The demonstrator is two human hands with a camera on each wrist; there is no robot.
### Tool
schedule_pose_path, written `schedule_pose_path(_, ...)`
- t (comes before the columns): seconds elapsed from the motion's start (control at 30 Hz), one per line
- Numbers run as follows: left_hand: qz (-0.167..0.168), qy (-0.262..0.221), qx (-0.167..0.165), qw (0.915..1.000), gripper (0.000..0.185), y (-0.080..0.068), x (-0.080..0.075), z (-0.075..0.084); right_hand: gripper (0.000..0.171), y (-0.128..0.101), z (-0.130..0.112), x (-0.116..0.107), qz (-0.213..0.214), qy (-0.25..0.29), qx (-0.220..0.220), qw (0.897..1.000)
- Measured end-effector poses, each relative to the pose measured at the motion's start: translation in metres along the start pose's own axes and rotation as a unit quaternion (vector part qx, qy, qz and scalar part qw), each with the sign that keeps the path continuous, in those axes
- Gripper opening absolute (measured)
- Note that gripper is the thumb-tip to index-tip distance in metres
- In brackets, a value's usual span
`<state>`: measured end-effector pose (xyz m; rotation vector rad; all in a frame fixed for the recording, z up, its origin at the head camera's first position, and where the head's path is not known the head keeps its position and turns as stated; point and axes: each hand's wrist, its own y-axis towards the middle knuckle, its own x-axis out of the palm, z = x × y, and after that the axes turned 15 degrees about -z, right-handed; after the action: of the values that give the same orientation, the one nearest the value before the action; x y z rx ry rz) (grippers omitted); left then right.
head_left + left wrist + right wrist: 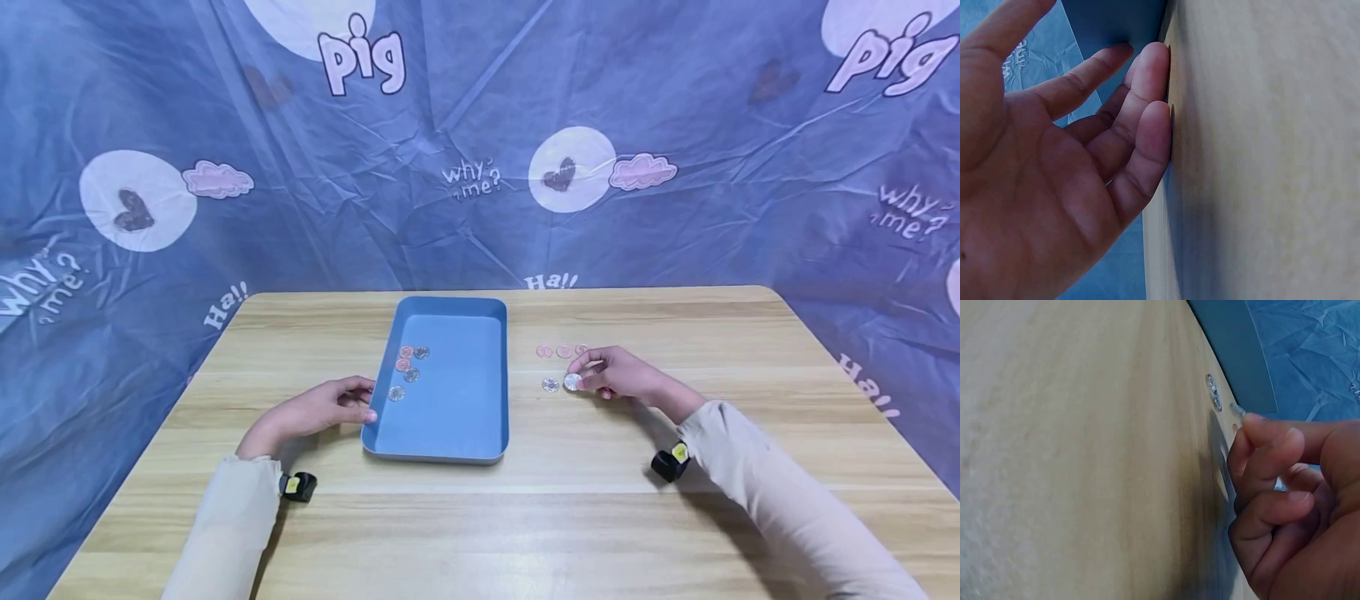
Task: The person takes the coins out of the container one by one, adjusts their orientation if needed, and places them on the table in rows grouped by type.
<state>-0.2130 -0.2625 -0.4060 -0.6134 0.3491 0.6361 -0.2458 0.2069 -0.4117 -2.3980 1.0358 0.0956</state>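
Note:
A shallow blue tray (450, 429) stands on the table, with silver coins (412, 376) and copper-coloured coins (406, 352) lying flat toward its left side. My left hand (326, 408) holds the tray's left wall, thumb over the rim and fingers outside; in the left wrist view the lower fingertips (1152, 128) rest by the tabletop. Right of the tray, my right hand (618, 372) pinches a silver coin (572, 382) between thumb and index finger. Beside it lies another silver coin (551, 385), also visible flat on the wood in the right wrist view.
Behind the right hand's coin, three copper-coloured coins (564, 352) lie in a row, the rightmost close to the fingers. The wooden table (480, 533) ends at a blue printed cloth (420, 225) hanging behind and at both sides.

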Motion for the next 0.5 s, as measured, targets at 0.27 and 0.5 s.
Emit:
schedule_pose_path(0.27, 0.001, -0.005, 0.001, 1.0, 0.063, 0.0002, 0.0004, -0.0006, 0.033, 0.0016, -0.0011, 0.0019, 0.016, -0.038, 0.002, 0.999)
schedule_pose_path(0.5, 0.001, -0.006, -0.003, 1.0, 0.063, 0.0007, 0.0006, -0.0001, 0.027, 0.0045, -0.0028, 0.0057, 0.026, -0.083, 0.001, 0.996)
